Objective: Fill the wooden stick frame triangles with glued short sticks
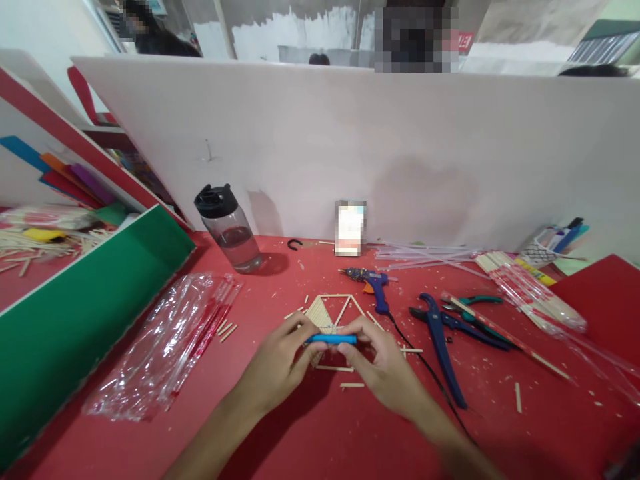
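My left hand (280,360) and my right hand (387,363) each pinch one end of a blue marker (331,339), held level between them. Beneath it on the red table lies a hexagonal frame of thin wooden sticks (336,295), partly hidden by my fingers. One wedge of that frame, at its upper left, is filled with sticks laid side by side (316,312). A short loose stick (353,385) rests just below the frame. Beyond my right hand, a blue glue gun (379,287) lies on its side.
Blue cutters (440,353) and green-handled pliers (475,313) lie right, near bagged sticks (535,290) and clear glue sticks (425,255). A water bottle (233,233) and phone (349,229) stand by the white partition (300,133). Clear plastic wrapping (150,353) and a green board (90,320) are left.
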A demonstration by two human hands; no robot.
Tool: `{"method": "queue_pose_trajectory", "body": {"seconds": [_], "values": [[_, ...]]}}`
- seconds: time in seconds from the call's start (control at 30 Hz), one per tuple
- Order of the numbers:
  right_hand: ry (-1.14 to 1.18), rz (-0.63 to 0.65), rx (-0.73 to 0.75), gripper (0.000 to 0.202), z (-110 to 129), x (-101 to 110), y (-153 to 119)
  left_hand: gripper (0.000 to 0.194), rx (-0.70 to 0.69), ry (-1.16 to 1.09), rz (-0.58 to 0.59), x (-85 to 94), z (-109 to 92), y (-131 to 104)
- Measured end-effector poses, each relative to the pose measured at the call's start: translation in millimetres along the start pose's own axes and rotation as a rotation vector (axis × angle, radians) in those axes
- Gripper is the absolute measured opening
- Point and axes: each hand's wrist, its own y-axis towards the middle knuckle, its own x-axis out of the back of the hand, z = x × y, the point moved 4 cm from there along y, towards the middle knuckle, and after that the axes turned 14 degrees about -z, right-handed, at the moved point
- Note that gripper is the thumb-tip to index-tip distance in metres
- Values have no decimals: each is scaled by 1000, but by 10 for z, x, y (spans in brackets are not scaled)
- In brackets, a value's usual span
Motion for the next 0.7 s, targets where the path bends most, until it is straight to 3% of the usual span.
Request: {"method": "queue_pose_trajectory", "body": {"seconds": [0.1, 0.2, 0.27, 0.37, 0.6, 0.7], "values": [[-85, -50, -6, 29, -30, 101, 65, 32, 47, 210, -75, 119, 130, 56], [-351, -50, 75, 18, -68, 228, 139, 30, 127, 509, -169, 300, 294, 111], [-519, 25, 154, 8, -82, 265, 165, 26, 170, 681, -158, 387, 379, 134], [-681, 123, 263, 10, -86, 261, 165, 24, 211, 856, -72, 436, 455, 142], [-826, 181, 354, 8, -194, 192, 149, 20, 286, 814, 38, 368, 553, 91], [-823, 181, 362, 11, -234, 184, 145, 22, 232, 783, 18, 329, 527, 86]]}}
